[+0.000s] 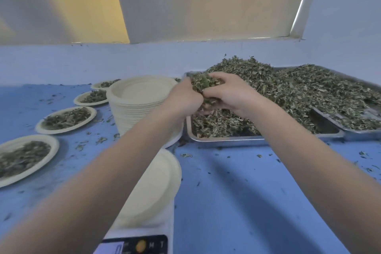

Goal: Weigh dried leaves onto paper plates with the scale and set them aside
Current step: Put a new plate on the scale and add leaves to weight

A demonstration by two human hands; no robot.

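Both hands are cupped together over the left end of a steel tray (226,140) heaped with dried leaves (278,88). My left hand (183,99) and my right hand (228,93) hold a clump of dried leaves (203,83) between them, lifted above the pile. A bare paper plate (156,183) lies on the white scale (142,243) at the bottom centre, partly hidden by my left forearm. The scale's display is too blurred to read.
A tall stack of paper plates (142,105) stands just left of the tray. Several plates filled with leaves (66,119) curve along the left of the blue table (237,192). A second tray of leaves (350,113) overlaps the first at right. Loose leaf bits litter the table.
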